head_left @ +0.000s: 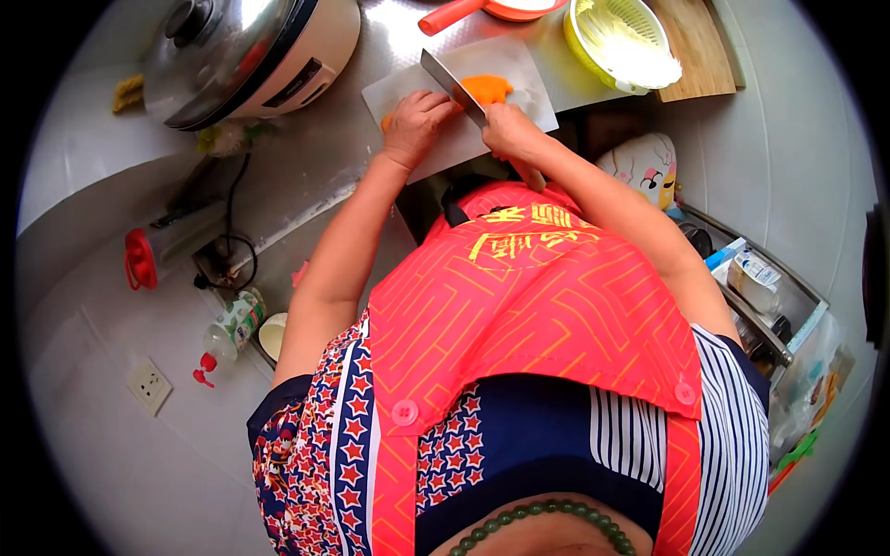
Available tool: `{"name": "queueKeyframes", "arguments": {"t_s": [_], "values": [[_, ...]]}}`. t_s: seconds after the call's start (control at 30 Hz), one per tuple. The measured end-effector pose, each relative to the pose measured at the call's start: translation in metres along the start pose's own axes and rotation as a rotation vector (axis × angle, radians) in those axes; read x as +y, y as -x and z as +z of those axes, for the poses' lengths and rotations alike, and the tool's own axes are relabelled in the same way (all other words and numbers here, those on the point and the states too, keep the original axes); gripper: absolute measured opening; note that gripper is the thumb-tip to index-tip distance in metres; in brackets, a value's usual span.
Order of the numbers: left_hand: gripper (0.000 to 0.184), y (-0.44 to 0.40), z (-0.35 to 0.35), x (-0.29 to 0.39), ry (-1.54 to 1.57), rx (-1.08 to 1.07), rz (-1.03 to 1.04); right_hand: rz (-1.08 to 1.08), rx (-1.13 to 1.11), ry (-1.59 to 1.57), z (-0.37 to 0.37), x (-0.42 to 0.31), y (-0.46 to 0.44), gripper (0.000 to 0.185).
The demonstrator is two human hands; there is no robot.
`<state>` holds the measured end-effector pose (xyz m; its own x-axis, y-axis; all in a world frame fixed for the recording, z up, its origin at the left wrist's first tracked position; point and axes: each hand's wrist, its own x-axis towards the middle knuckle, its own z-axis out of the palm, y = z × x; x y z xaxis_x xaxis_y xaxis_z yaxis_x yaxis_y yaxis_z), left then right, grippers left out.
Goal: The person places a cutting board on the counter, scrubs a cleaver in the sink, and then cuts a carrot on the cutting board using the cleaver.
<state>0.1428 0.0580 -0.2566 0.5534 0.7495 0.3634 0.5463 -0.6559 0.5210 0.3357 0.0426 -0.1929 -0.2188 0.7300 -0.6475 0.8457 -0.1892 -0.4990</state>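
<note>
A pale cutting board (524, 63) lies on the metal counter in front of me. My right hand (513, 132) is closed round the handle of a kitchen knife (449, 83), whose broad blade stands between my two hands. To the right of the blade, cut orange carrot (488, 89) lies in a small heap. My left hand (420, 128) is on the left side of the blade, its fingers curled down over an orange piece that is mostly hidden; a bit of it shows past the hand's left edge.
A large lidded cooker (278, 69) stands at the left. Behind the board is a red-handled pan (454, 16). A yellow-green colander (593, 57) holds pale shreds, beside a wooden board (693, 46). A bottle (236, 324) stands low left; a rack (769, 246) is at right.
</note>
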Motion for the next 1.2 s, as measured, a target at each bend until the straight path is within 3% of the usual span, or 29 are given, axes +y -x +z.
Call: {"name": "queueKeyframes", "arguments": {"t_s": [0.2, 0.6, 0.73, 1.1, 1.2], "values": [[0.027, 0.002, 0.001, -0.001, 0.014, 0.035, 0.019, -0.221, 0.168, 0.119, -0.001, 0.008, 0.013, 0.02], [0.029, 0.003, 0.005, -0.001, 0.024, 0.031, -0.017, -0.008, -0.034, 0.157, -0.032, -0.021, 0.038, 0.024], [0.026, 0.002, 0.002, 0.002, 0.044, -0.001, -0.025, -0.047, -0.002, 0.061, -0.014, -0.004, 0.025, 0.021], [0.026, 0.004, 0.004, -0.003, 0.068, 0.008, -0.007, -0.077, 0.058, 0.168, 0.007, 0.011, -0.001, 0.017], [0.026, 0.003, 0.004, -0.003, 0.068, 0.02, -0.003, -0.25, 0.243, 0.237, 0.016, 0.021, -0.004, 0.017]]}}
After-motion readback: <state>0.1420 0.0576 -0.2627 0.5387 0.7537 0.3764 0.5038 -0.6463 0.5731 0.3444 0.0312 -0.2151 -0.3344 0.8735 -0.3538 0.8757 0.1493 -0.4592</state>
